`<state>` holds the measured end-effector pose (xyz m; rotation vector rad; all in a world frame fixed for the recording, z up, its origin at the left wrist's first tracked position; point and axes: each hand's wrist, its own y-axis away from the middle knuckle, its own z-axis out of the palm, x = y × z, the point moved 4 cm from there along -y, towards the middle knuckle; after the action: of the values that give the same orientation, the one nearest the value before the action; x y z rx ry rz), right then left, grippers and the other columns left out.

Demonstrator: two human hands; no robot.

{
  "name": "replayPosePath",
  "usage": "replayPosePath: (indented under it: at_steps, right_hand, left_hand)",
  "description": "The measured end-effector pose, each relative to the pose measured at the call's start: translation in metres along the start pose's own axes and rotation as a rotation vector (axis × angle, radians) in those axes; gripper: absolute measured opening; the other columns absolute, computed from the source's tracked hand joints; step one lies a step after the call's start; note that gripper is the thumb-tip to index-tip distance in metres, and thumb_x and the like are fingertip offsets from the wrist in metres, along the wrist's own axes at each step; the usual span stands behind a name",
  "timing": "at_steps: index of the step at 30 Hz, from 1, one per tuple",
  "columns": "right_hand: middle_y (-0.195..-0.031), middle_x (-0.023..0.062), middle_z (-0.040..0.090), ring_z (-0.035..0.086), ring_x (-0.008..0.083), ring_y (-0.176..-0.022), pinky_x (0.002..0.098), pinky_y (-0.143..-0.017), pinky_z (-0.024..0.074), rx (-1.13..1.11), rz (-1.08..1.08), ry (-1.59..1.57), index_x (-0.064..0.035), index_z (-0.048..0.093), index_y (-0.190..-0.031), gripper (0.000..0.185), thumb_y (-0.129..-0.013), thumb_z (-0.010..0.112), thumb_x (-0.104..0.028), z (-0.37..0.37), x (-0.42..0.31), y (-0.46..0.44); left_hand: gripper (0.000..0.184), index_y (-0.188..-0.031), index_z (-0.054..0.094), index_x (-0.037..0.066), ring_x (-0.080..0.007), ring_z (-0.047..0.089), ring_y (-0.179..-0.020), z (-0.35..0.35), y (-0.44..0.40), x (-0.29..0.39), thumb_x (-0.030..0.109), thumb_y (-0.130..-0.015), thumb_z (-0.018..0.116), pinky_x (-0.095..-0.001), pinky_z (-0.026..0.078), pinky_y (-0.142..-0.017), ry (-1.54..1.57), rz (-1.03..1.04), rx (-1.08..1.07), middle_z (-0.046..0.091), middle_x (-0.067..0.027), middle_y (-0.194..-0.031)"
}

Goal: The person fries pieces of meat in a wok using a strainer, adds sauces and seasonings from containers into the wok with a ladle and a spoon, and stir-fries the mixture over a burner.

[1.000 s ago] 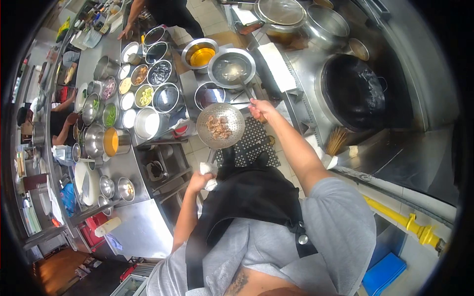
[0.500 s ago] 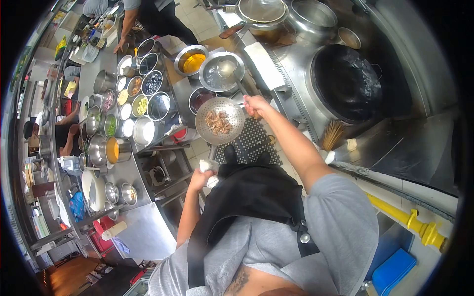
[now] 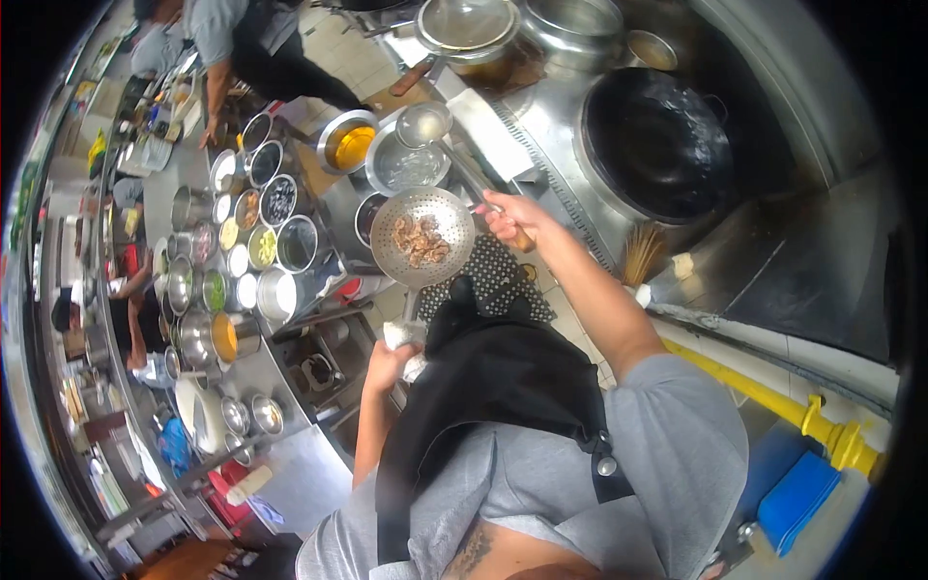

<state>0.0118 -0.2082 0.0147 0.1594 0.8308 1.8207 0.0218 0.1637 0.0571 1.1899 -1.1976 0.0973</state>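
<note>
Wrapped round a white cloth (image 3: 404, 334) and the handle under it, my left hand (image 3: 389, 363) holds a perforated strainer (image 3: 388, 257). Browned pieces of food (image 3: 420, 240) lie in the strainer's bowl. My right hand (image 3: 515, 218) grips the wooden-ended handle of a ladle (image 3: 423, 124), and its fingers are close to the strainer's right rim. The ladle's bowl is raised over the edge of a metal basin of clear liquid (image 3: 406, 166). A pot of orange liquid (image 3: 350, 147) stands beside the basin.
A black wok (image 3: 657, 145) sits on the stove at right, with a bamboo brush (image 3: 643, 253) near it. Pots with a sieve (image 3: 468, 23) stand at the top. Many ingredient containers (image 3: 278, 199) cover the left counter (image 3: 290, 459). Another person (image 3: 253, 48) stands at the upper left.
The ladle has risen out of the basin toward its upper edge. My hands still hold the strainer and ladle. The view has shifted, and more of the other person shows.
</note>
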Motion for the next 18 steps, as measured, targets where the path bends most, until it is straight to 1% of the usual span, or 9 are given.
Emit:
replayPosePath:
  at_steps: [2,7,10,12,14,15,16,17,18]
  right_hand:
    - [-0.068,-0.0016,0.043,0.034,0.002,-0.042,0.0194,-0.035,0.0293,0.027,-0.055,0.012,0.0013,0.05,-0.105,0.035,-0.103,0.054,-0.034,0.004,-0.006,0.043]
    - [-0.067,-0.0032,0.043,0.034,0.0009,-0.041,0.0195,-0.032,0.0294,0.077,-0.19,-0.049,0.0001,0.051,-0.109,0.037,-0.102,0.054,-0.037,0.011,-0.01,0.153]
    - [-0.069,-0.0028,0.046,0.034,0.0003,-0.039,0.0179,-0.03,0.0295,0.123,-0.299,-0.163,0.0008,0.052,-0.114,0.037,-0.103,0.052,-0.034,-0.002,-0.006,0.194]
    - [-0.069,-0.003,0.044,0.033,0.0002,-0.039,0.0176,-0.03,0.0292,0.184,-0.425,-0.206,0.0003,0.052,-0.116,0.038,-0.103,0.052,-0.035,-0.011,-0.004,0.214]
    - [-0.069,-0.003,0.046,0.033,0.0006,-0.039,0.018,-0.03,0.029,0.257,-0.522,-0.258,-0.0001,0.053,-0.115,0.037,-0.103,0.052,-0.035,-0.024,-0.001,0.22]
    - [-0.068,-0.0035,0.046,0.034,0.0009,-0.04,0.0189,-0.032,0.0286,0.377,-0.585,-0.213,-0.0006,0.054,-0.113,0.038,-0.102,0.053,-0.038,-0.037,0.0,0.219]
    - [-0.067,-0.0039,0.047,0.034,0.0011,-0.04,0.0199,-0.033,0.0282,0.498,-0.638,-0.17,-0.0011,0.055,-0.11,0.04,-0.102,0.054,-0.04,-0.047,0.0,0.218]
    - [-0.066,-0.0033,0.046,0.034,0.0033,-0.039,0.0223,-0.034,0.0293,0.604,-0.665,-0.164,-0.0011,0.055,-0.108,0.038,-0.102,0.055,-0.039,-0.057,-0.003,0.217]
    - [-0.066,-0.0033,0.046,0.034,0.0033,-0.039,0.0223,-0.034,0.0293,0.621,-0.685,-0.189,-0.0011,0.055,-0.108,0.038,-0.102,0.055,-0.039,-0.069,-0.006,0.211]
  left_hand:
    - [0.025,-0.099,0.07,-0.002,-0.0148,0.064,-0.075,0.0,0.001,0.027,0.008,-0.076,0.07,-0.0309,0.05,-0.07,-0.007,0.02,-0.055,0.069,-0.0052,-0.086]
    - [0.029,-0.105,0.069,-0.001,-0.0151,0.064,-0.076,-0.001,-0.02,0.09,0.006,-0.076,0.069,-0.0312,0.05,-0.07,-0.061,0.026,-0.252,0.069,-0.0046,-0.088]
    - [0.03,-0.106,0.068,-0.001,-0.0152,0.064,-0.078,0.01,-0.047,0.135,0.005,-0.077,0.069,-0.0317,0.051,-0.073,-0.084,0.076,-0.336,0.07,-0.0048,-0.09]
    - [0.028,-0.105,0.069,-0.002,-0.0152,0.064,-0.079,0.021,-0.073,0.164,0.004,-0.077,0.068,-0.0316,0.051,-0.076,-0.182,0.087,-0.38,0.07,-0.0053,-0.091]
    - [0.026,-0.102,0.07,-0.003,-0.0151,0.065,-0.08,0.041,-0.094,0.203,0.004,-0.077,0.068,-0.0314,0.051,-0.076,-0.308,0.209,-0.448,0.071,-0.0058,-0.09]
    - [0.023,-0.099,0.07,-0.004,-0.0149,0.065,-0.08,0.053,-0.106,0.22,0.006,-0.077,0.067,-0.0318,0.051,-0.076,-0.422,0.312,-0.478,0.071,-0.0063,-0.089]
    - [0.025,-0.098,0.07,-0.004,-0.0162,0.066,-0.077,0.063,-0.116,0.235,0.011,-0.078,0.067,-0.0324,0.051,-0.074,-0.481,0.316,-0.469,0.072,-0.0087,-0.087]
    - [0.029,-0.099,0.069,-0.005,-0.0173,0.066,-0.077,0.071,-0.136,0.243,0.014,-0.078,0.068,-0.0331,0.051,-0.075,-0.547,0.369,-0.478,0.072,-0.0108,-0.087]
    - [0.032,-0.1,0.069,-0.006,-0.0184,0.066,-0.077,0.079,-0.16,0.249,0.017,-0.078,0.068,-0.0339,0.052,-0.075,-0.613,0.424,-0.485,0.072,-0.0129,-0.087]
